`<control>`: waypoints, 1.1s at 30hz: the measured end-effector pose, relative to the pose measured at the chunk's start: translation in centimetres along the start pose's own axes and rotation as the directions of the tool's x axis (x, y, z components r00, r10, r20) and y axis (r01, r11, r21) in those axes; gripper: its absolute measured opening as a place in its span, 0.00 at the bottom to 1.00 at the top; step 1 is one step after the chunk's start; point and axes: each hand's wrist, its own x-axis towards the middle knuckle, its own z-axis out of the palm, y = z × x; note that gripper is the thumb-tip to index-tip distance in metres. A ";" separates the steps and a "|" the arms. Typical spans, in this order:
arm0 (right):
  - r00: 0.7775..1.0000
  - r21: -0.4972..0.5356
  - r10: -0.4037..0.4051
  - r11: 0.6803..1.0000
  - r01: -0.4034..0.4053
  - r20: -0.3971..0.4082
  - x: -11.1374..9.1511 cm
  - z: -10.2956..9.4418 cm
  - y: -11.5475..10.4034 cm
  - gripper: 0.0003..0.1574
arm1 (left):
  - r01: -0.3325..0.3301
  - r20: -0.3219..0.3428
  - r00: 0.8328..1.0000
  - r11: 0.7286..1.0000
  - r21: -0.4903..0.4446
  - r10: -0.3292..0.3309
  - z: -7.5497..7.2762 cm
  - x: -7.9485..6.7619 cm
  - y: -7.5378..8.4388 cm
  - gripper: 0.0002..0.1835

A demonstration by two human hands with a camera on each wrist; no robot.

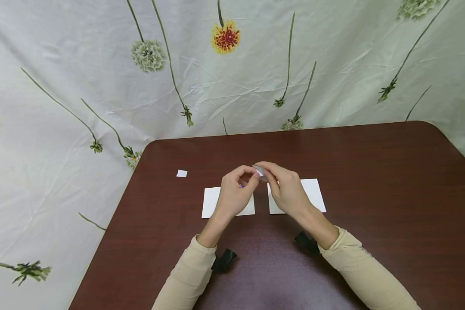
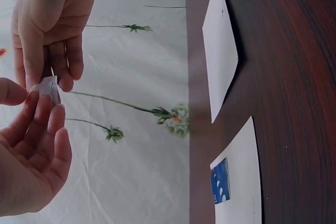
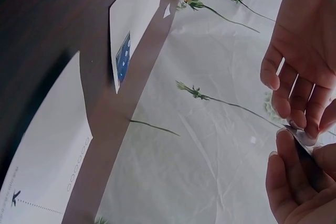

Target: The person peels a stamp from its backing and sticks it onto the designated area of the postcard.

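Observation:
Out in front, above the table, both hands meet at a small stamp-sized piece of paper (image 1: 259, 171). My left hand (image 1: 234, 191) pinches one edge with thumb and fingertips, while my right hand (image 1: 286, 187) pinches the other. The piece looks whitish in the left wrist view and has a dark side (image 3: 310, 163) in the right wrist view; fingers cover much of it. Below the left hand lies a white envelope (image 1: 210, 204) with a blue stamp (image 2: 220, 181) at its corner. Beneath the right hand is a second white envelope (image 1: 314, 196), printed with a row of small ovals.
A small white scrap of paper (image 1: 181, 173) lies on the dark red-brown table (image 1: 391, 193), left of and beyond the envelopes. Behind the table hangs a pale cloth (image 1: 252, 73) with printed flowers. Black wrist-worn devices (image 1: 224, 260) show beneath the forearms.

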 end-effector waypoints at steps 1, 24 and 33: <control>1.000 0.001 0.002 1.000 -0.002 -0.002 0.0 0.0 0.0 0.13 | 0.001 0.000 1.000 1.000 -0.002 -0.001 0.0 0.0 0.0 0.05; 0.989 0.102 0.146 0.984 -0.146 0.010 0.1 -0.3 -0.1 0.13 | -0.003 0.007 1.000 1.000 -0.025 0.003 -0.1 -0.1 0.2 0.05; 0.973 0.152 0.226 0.961 -0.231 0.047 0.1 -0.5 -0.2 0.13 | -0.014 0.011 1.000 1.000 -0.020 0.014 -0.1 -0.2 0.4 0.04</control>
